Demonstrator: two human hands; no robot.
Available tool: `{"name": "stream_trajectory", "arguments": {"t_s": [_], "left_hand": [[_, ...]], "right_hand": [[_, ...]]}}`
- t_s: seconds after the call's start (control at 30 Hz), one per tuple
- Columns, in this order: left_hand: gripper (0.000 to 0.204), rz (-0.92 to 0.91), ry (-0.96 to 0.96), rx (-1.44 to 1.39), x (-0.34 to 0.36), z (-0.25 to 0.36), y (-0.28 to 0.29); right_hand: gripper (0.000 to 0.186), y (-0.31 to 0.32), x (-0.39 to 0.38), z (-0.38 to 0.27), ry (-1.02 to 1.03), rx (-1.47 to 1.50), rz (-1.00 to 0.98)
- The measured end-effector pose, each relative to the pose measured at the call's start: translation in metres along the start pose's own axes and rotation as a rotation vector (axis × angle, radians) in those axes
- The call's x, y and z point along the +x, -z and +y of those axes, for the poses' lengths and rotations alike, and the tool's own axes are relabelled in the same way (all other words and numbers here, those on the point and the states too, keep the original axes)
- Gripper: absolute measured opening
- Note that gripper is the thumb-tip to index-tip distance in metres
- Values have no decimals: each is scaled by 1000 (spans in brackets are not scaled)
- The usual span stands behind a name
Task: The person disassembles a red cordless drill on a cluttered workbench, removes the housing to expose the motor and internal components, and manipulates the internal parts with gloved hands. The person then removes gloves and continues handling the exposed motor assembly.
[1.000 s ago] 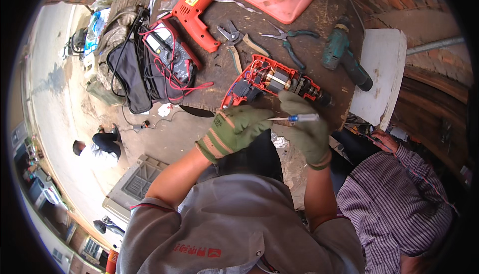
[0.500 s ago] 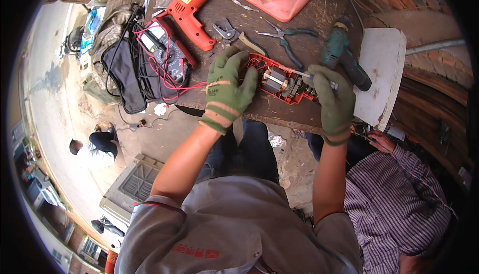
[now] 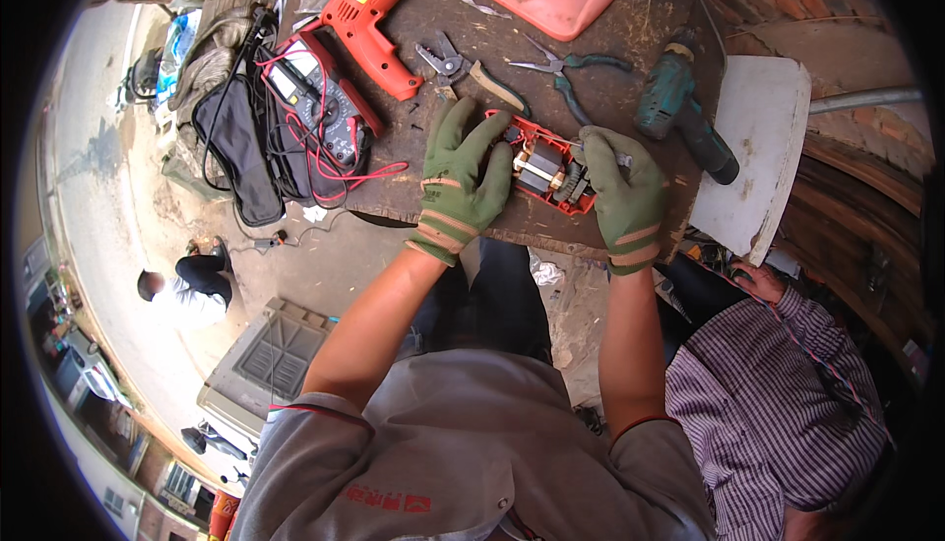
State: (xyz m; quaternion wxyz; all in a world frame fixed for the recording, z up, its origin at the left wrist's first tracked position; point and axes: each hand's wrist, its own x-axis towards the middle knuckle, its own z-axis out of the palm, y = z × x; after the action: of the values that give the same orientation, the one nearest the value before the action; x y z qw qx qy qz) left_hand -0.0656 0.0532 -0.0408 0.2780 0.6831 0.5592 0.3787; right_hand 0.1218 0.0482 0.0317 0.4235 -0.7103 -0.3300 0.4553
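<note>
While the left hand (image 3: 464,162) lies over the left end of the red casing (image 3: 541,132) in the head view, the right hand (image 3: 627,191) is at the other end with its fingers curled around what looks like a screwdriver (image 3: 624,159). Only a bit of the handle pokes out, and the glove hides most of the rest, so I can't tell if the tip is touching anything. Left fingers are partly spread, thumb by the casing's rim; honestly can't tell if that's a proper grip or just a steadying palm.

Casing's sitting on the bench (image 3: 645,24) near the edge closest to the wearer, right between the gloves, with its motor (image 3: 540,167) and gears (image 3: 570,187) exposed. My read: it's screwdriver work on the gear end, left hand bracing. Pliers (image 3: 559,66) and strippers (image 3: 448,63) lie loose beyond it, with the multimeter (image 3: 327,103) off to the left and the teal drill (image 3: 661,96) to the right.

Next move, I'd say, calls for keeping that left end pinned, getting the tip seated square before any twist, and staying clear of the gears. Light pressure too, since a slip could catch the left thumb.
</note>
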Motion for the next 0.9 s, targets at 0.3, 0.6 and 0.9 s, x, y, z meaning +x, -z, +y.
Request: {"name": "stream_trajectory", "arguments": {"t_s": [0.3,0.6,0.9], "left_hand": [[37,-40,-74,71,0,-8,-1],[36,-47,-109,103,3,-5,-2],[36,-69,-117,146,1,-2,-1]], "right_hand": [[22,0,5,-4,-31,13,-90],[21,23,35,-6,448,-659,-343],[20,17,61,2,737,-983,-559]]}}
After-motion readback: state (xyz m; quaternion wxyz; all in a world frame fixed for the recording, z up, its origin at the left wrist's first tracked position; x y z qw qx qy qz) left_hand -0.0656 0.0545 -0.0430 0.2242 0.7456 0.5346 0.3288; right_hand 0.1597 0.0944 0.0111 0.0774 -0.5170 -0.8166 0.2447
